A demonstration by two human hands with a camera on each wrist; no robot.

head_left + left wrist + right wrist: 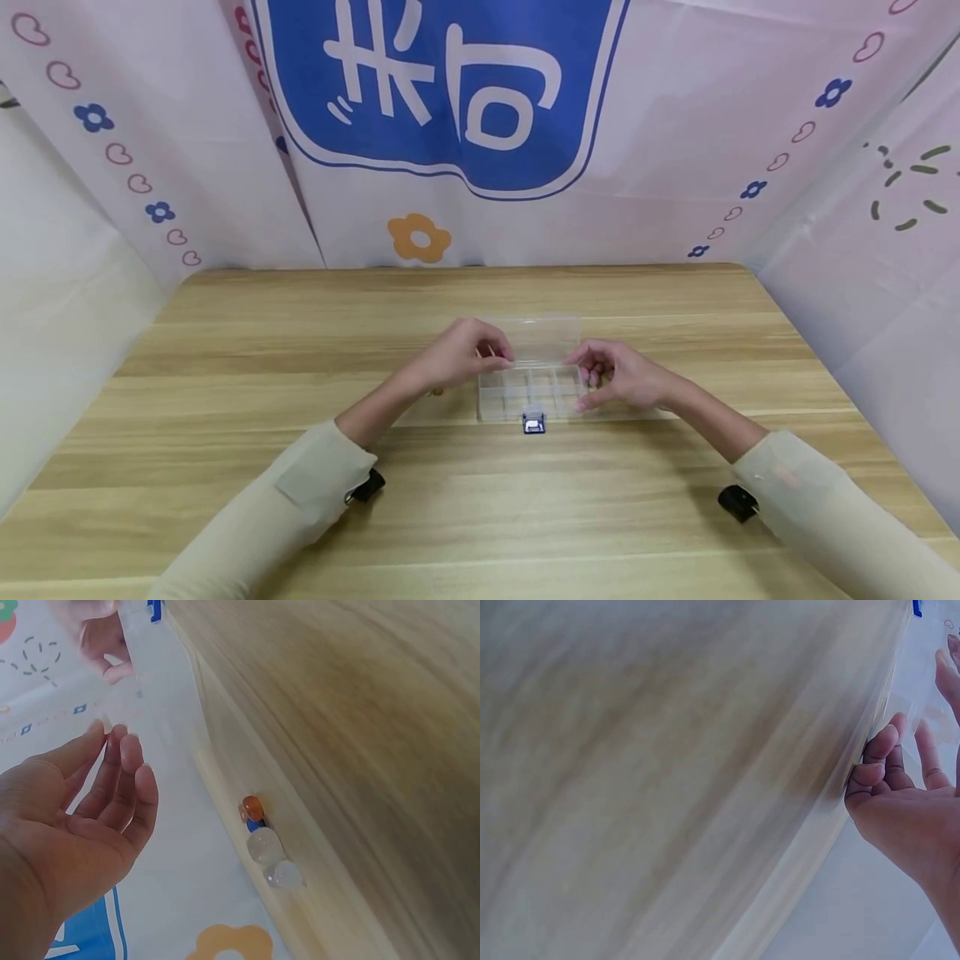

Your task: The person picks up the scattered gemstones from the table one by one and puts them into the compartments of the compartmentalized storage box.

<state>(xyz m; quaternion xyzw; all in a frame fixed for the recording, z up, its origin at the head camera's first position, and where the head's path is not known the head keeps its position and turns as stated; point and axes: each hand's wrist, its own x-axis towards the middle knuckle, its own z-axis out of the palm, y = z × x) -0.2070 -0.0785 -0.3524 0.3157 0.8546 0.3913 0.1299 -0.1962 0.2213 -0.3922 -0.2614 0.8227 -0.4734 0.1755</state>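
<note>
A clear plastic compartment box (517, 412) lies on the table with its see-through lid (551, 337) raised at the back. At its front edge sits a blue latch (534, 423). My left hand (468, 350) is over the box's back left part. Its thumb and fingertips pinch together, with a small translucent thing (106, 727) between them; I cannot tell its exact kind. My right hand (618, 373) grips the right end of the box, thumb toward the front and index finger toward the back, the other fingers (870, 774) curled.
Several small round beads, including an orange bead (253, 808), a blue bead (256, 824) and a clear bead (265, 846), lie on the table (480, 508) left of the box, partly behind my left wrist. A printed cloth (360, 208) hangs behind the table.
</note>
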